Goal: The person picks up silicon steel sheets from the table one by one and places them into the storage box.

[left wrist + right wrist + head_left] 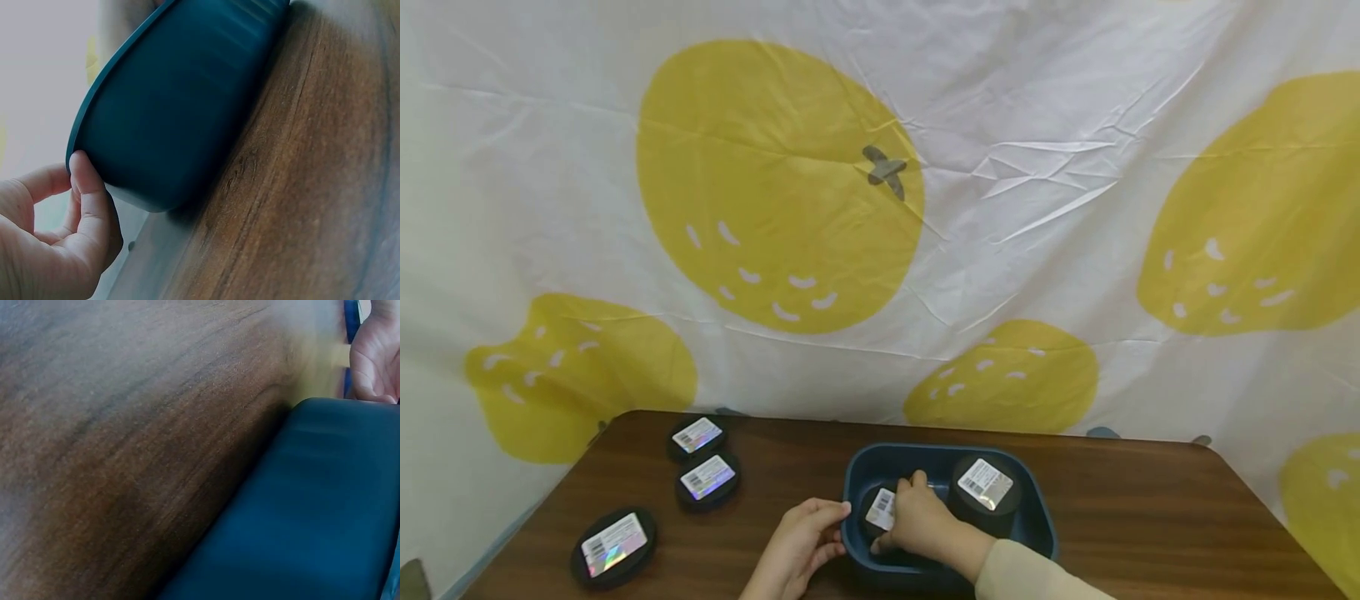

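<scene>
A dark blue rectangular tub (1048,542) with rounded corners stands on the table. My left hand (801,542) pinches its left rim; in the left wrist view, a digit of that hand (75,231) presses the outside of the tub wall (169,112). Inside the tub, my right hand (928,521) grips a round black container with a white label (880,508), partly hidden by the hand. To its right in the tub is a taller black cylinder (985,492) with a label on top. The right wrist view shows mainly the tub's outer wall (300,506).
Three flat round black pieces with shiny labels lie on the left of the table: one near the front (613,550), two farther back (707,481) (697,437). The brown wood table (1165,508) ends at a white cloth (1037,208) printed with yellow fruit.
</scene>
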The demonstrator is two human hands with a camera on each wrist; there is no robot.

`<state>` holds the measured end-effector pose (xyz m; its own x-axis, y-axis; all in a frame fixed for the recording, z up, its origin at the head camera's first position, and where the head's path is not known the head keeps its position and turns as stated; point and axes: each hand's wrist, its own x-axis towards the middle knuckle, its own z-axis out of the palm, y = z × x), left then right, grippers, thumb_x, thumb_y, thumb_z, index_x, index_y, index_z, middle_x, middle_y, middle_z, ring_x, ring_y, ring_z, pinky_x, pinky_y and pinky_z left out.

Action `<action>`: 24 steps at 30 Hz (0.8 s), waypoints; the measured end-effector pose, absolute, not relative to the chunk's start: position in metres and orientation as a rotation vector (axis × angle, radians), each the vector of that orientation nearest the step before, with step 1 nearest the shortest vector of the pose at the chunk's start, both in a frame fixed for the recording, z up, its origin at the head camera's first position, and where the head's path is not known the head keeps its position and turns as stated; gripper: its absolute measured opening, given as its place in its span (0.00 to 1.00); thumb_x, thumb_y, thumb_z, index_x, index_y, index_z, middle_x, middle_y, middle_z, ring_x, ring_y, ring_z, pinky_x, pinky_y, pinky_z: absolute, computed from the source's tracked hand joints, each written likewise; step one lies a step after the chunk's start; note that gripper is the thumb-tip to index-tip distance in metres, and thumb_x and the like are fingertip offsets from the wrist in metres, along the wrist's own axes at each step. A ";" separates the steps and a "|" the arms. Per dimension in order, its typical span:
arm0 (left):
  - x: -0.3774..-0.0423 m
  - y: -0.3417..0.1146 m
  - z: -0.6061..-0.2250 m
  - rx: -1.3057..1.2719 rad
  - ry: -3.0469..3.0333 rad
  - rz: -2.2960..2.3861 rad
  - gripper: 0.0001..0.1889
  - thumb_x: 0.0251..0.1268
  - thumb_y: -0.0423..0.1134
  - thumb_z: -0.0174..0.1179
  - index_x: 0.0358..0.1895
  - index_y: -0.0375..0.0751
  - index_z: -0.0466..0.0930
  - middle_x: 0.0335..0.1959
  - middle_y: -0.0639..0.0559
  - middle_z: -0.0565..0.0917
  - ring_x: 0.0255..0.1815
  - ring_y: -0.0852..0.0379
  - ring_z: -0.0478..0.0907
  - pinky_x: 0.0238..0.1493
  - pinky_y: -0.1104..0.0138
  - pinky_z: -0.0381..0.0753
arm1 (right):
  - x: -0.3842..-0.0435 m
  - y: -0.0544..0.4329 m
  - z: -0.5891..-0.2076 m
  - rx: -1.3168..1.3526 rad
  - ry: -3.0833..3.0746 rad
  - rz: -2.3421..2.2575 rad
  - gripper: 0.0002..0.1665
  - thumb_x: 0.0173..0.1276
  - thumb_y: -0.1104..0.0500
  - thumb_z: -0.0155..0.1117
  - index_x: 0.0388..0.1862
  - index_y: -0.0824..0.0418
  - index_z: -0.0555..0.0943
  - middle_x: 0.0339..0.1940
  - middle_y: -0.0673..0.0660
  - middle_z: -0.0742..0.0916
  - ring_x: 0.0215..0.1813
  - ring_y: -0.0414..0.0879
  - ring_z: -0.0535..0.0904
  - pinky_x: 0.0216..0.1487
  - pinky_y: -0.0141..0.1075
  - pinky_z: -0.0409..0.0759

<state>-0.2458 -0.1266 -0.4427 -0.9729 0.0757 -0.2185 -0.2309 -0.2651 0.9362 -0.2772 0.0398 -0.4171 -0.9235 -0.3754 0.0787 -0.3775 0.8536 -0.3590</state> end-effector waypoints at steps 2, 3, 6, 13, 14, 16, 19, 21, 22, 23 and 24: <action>-0.246 -0.127 -0.444 -0.183 1.769 2.355 0.05 0.60 0.34 0.58 0.33 0.38 0.73 0.24 0.53 0.73 0.23 0.62 0.71 0.26 0.73 0.77 | -0.277 0.040 -0.417 0.612 -3.020 0.567 0.40 0.32 0.50 0.83 0.38 0.75 0.75 0.32 0.60 0.71 0.30 0.51 0.73 0.32 0.41 0.78; -0.247 -0.127 -0.444 -0.184 1.766 2.355 0.04 0.60 0.35 0.57 0.33 0.38 0.73 0.24 0.53 0.73 0.23 0.63 0.71 0.26 0.73 0.77 | -0.277 0.040 -0.416 0.614 -3.019 0.554 0.41 0.32 0.50 0.83 0.39 0.75 0.75 0.32 0.60 0.71 0.30 0.51 0.73 0.32 0.41 0.78; -0.247 -0.128 -0.445 -0.176 1.768 2.359 0.04 0.61 0.34 0.57 0.33 0.38 0.73 0.24 0.53 0.73 0.23 0.62 0.71 0.26 0.73 0.77 | -0.276 0.040 -0.416 0.626 -3.019 0.536 0.44 0.34 0.49 0.82 0.43 0.77 0.74 0.36 0.64 0.74 0.34 0.54 0.75 0.35 0.43 0.79; -0.246 -0.126 -0.443 -0.172 1.769 2.345 0.05 0.60 0.35 0.57 0.34 0.37 0.73 0.24 0.53 0.73 0.23 0.63 0.71 0.27 0.73 0.77 | -0.275 0.044 -0.407 0.656 -3.027 0.660 0.53 0.40 0.50 0.79 0.57 0.81 0.66 0.54 0.75 0.74 0.54 0.67 0.73 0.54 0.54 0.73; -0.246 -0.126 -0.443 -0.169 1.767 2.347 0.05 0.60 0.35 0.57 0.34 0.37 0.73 0.24 0.53 0.73 0.23 0.63 0.71 0.27 0.73 0.77 | -0.274 0.046 -0.405 0.673 -3.027 0.677 0.52 0.42 0.51 0.78 0.58 0.81 0.66 0.55 0.74 0.74 0.55 0.67 0.72 0.55 0.54 0.72; -0.246 -0.126 -0.443 -0.164 1.767 2.348 0.06 0.60 0.35 0.58 0.34 0.36 0.73 0.24 0.53 0.73 0.23 0.63 0.71 0.27 0.73 0.77 | -0.271 0.048 -0.400 0.717 -3.016 0.692 0.48 0.47 0.51 0.75 0.59 0.79 0.67 0.55 0.73 0.74 0.55 0.65 0.73 0.55 0.53 0.72; -0.245 -0.126 -0.443 -0.157 1.766 2.348 0.06 0.60 0.35 0.57 0.34 0.36 0.73 0.24 0.53 0.73 0.23 0.63 0.71 0.27 0.73 0.77 | -0.262 0.054 -0.392 0.776 -3.007 0.757 0.42 0.52 0.51 0.71 0.59 0.75 0.70 0.55 0.69 0.76 0.54 0.62 0.74 0.53 0.52 0.74; -0.245 -0.126 -0.443 -0.154 1.768 2.349 0.05 0.60 0.35 0.57 0.34 0.36 0.73 0.24 0.53 0.73 0.23 0.63 0.71 0.27 0.73 0.77 | -0.253 0.060 -0.387 0.815 -3.001 0.792 0.38 0.55 0.50 0.69 0.58 0.71 0.72 0.55 0.67 0.77 0.54 0.61 0.75 0.52 0.51 0.74; -0.245 -0.126 -0.443 -0.152 1.768 2.350 0.05 0.60 0.35 0.57 0.34 0.36 0.73 0.24 0.53 0.74 0.23 0.63 0.72 0.27 0.73 0.77 | -0.248 0.063 -0.385 0.827 -3.005 0.821 0.36 0.56 0.49 0.68 0.58 0.70 0.72 0.55 0.66 0.77 0.54 0.60 0.75 0.52 0.51 0.74; -0.245 -0.126 -0.444 -0.147 1.767 2.353 0.05 0.61 0.35 0.57 0.35 0.36 0.73 0.24 0.53 0.74 0.24 0.63 0.72 0.27 0.73 0.77 | -0.243 0.067 -0.383 0.845 -2.998 0.850 0.35 0.57 0.49 0.67 0.58 0.69 0.73 0.55 0.65 0.78 0.55 0.59 0.75 0.53 0.52 0.74; -0.246 -0.126 -0.444 -0.143 1.767 2.357 0.05 0.60 0.35 0.57 0.35 0.36 0.73 0.24 0.53 0.74 0.23 0.63 0.72 0.27 0.73 0.77 | -0.239 0.071 -0.381 0.856 -2.995 0.871 0.34 0.58 0.48 0.66 0.58 0.68 0.73 0.55 0.64 0.78 0.56 0.59 0.74 0.54 0.52 0.73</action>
